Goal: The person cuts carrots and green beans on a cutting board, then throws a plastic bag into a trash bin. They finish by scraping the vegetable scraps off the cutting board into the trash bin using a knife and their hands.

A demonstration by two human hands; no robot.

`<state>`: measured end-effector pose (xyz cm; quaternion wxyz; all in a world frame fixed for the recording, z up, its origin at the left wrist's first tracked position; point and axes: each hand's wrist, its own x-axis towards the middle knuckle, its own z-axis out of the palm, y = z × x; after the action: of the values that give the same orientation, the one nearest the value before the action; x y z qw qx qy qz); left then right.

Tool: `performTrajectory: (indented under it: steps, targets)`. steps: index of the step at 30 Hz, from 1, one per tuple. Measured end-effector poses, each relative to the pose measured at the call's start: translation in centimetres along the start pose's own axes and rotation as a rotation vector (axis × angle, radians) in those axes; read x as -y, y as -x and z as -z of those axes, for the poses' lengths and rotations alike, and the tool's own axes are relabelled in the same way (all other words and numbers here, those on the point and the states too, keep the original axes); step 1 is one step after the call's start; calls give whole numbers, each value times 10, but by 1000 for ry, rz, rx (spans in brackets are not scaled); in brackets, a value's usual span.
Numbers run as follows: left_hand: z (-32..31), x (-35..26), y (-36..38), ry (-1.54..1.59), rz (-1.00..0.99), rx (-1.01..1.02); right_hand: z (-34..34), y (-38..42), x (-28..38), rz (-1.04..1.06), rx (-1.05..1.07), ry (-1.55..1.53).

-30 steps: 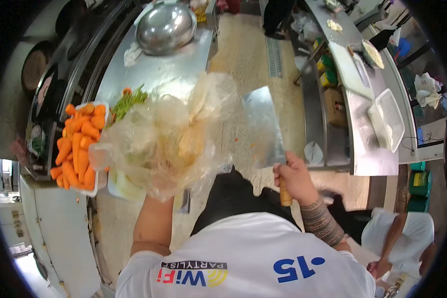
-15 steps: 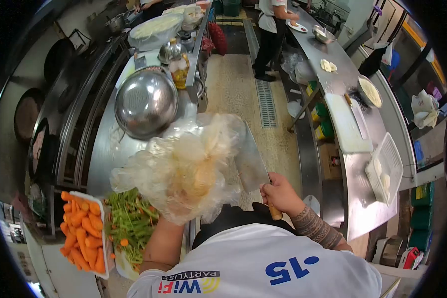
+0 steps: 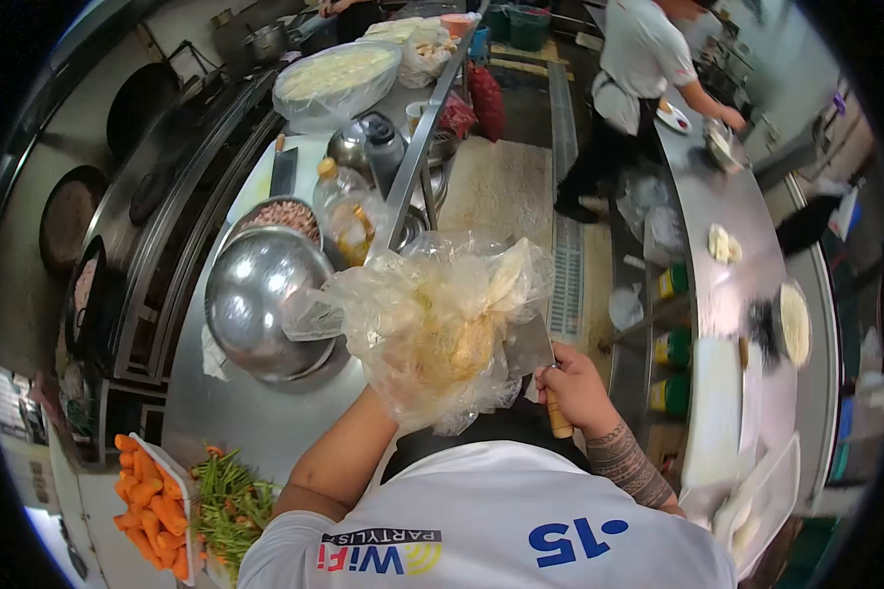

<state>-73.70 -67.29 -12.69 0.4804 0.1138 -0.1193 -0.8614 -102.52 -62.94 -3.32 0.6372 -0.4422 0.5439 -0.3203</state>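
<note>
Steel is seen all over this kitchen, with a long shiny counter [image 3: 255, 412] running up the left side of the frame. A crumpled see-through plastic bag [image 3: 432, 324] is held up in the middle of the frame, above the counter edge. It is thin and wrinkly, and pale yellow lumps can be seen inside it. The left hand is hidden behind the bag, so it cannot be told how its fingers sit. A cleaver [image 3: 532, 346] is gripped by the right hand [image 3: 575, 388], just right of the bag, with the fingers wrapped tight around the wooden handle. The flat blade is partly hidden by the bag. A big upside-down metal bowl [image 3: 260, 299] is seen left of the bag. Orange carrots [image 3: 147, 506] and green beans [image 3: 228, 506] are piled at the lower left. Another person [image 3: 648, 59] is seen at the upper right.
</note>
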Motion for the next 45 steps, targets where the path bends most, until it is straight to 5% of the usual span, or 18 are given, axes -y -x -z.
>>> performTrajectory:
  steps: [8, 13, 15, 17, 19, 21, 25, 39, 45]
  targets:
    - [-16, -44, -187, 45, -165, -9, 113, -175, 103, -5, 56, -31]
    - [-48, -95, -305, -782, -468, 38, 154, -296, 150, 50, 66, -89]
    - [-54, -121, -355, -665, -425, 40, 167, -346, 171, 38, 55, -110]
    - [-58, -149, -413, -100, -245, 31, 177, -396, 194, 27, 36, -125]
    - [-37, -180, -477, 79, -160, 129, 189, -443, 215, 1, 3, -132]
    - [-23, -214, -534, -10, -177, 141, 201, -492, 236, 5, -20, -130]
    - [-7, -275, -637, -762, -417, 37, 227, -574, 284, 2, -59, -171]
    - [10, -406, -1023, -664, -218, 15, 407, -911, 399, 32, -182, -334]
    - [-3, -450, -1191, -563, -160, -42, 500, -1085, 524, 85, -107, -200]
